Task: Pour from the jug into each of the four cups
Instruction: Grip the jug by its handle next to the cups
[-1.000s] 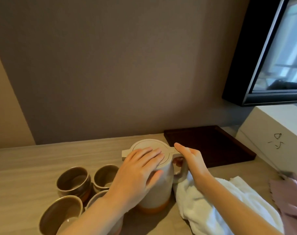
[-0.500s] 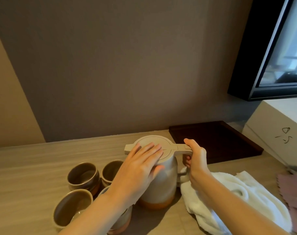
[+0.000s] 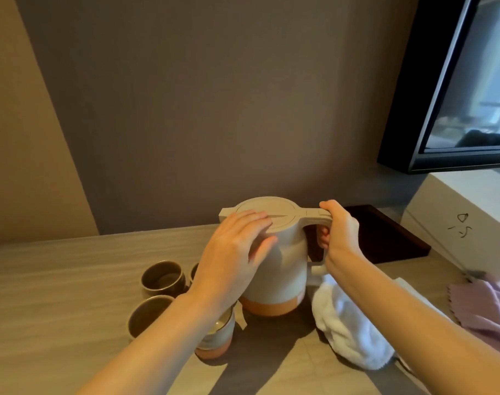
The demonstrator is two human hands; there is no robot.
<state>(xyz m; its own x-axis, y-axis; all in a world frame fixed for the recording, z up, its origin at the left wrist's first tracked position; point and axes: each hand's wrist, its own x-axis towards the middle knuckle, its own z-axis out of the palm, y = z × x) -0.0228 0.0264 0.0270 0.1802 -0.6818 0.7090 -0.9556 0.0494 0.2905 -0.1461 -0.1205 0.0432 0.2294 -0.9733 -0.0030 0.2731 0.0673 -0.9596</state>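
Note:
A cream jug (image 3: 283, 266) with an orange base and flat lid stands upright on the wooden counter. My right hand (image 3: 338, 233) is closed around its handle. My left hand (image 3: 233, 252) lies flat against the lid and upper side, fingers spread. Left of the jug stand brown cups: a far one (image 3: 163, 279), a near one (image 3: 149, 315), one (image 3: 194, 272) mostly hidden behind my left wrist, and one (image 3: 216, 337) under my left forearm with an orange foot. I cannot tell whether the jug's base touches the counter.
A white towel (image 3: 348, 329) lies bunched just right of the jug. A dark wooden tray (image 3: 385, 235) sits behind it against the wall. A white box (image 3: 465, 220) and a pink cloth (image 3: 488, 306) are at far right, under a black-framed screen (image 3: 457, 95).
My right hand went from touching the handle's top to gripping it fully. The jug now appears higher and closer in view, and the camera has shifted so the cups sit lower left.

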